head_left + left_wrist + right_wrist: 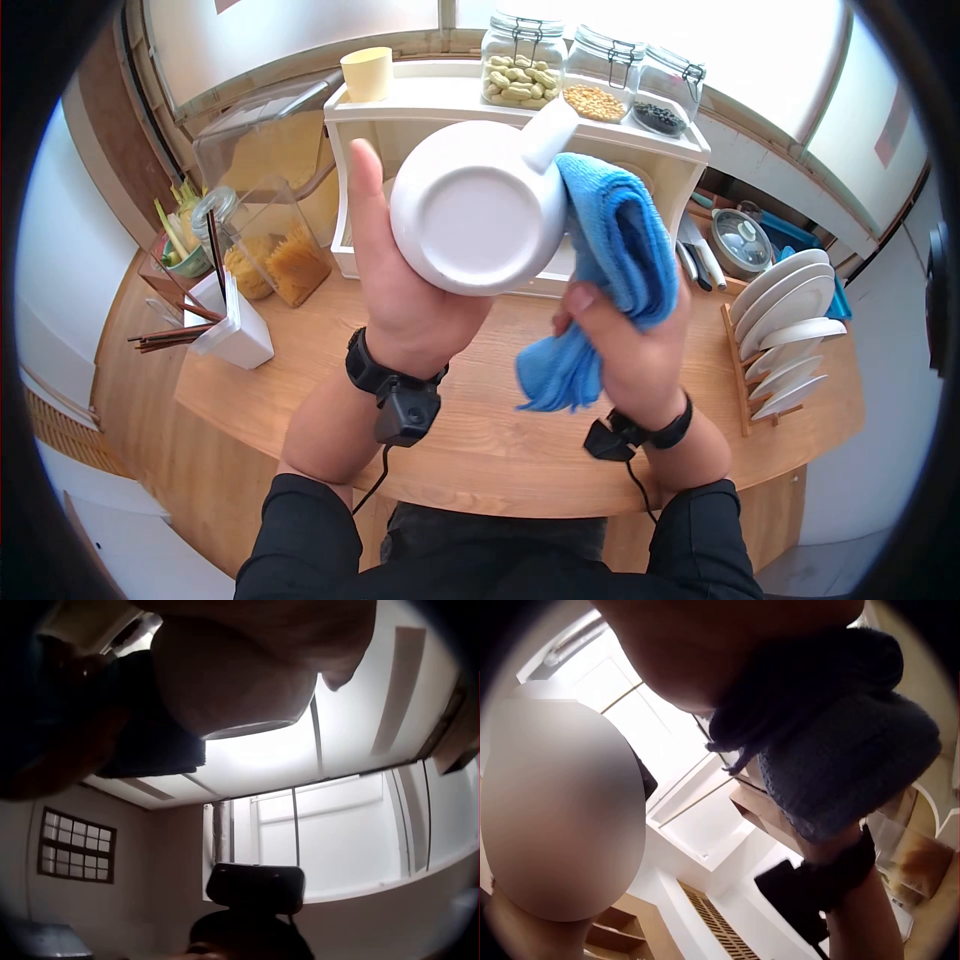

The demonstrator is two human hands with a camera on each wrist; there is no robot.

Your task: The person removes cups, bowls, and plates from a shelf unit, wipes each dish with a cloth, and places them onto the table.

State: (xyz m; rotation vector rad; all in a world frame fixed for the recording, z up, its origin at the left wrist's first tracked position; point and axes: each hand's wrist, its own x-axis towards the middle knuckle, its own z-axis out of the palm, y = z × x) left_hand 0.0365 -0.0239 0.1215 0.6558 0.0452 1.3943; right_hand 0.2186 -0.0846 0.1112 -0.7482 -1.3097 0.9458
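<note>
In the head view, a round white vessel is tilted so that its flat base faces the camera, with a handle or spout at its upper right. My left hand holds it from the left and below, thumb pointing up; the other fingers are hidden behind it. A folded blue cloth is gripped in my right hand, its lower end hanging loose. The cloth's upper edge meets the vessel's right side. The left wrist view shows the vessel dark from below; in the right wrist view, the cloth is bunched.
Behind the hands stands a white shelf with a yellow cup and glass jars. On the left of the wooden table are a chopstick holder and pasta containers; at right, a rack with plates, knives and a lidded pot.
</note>
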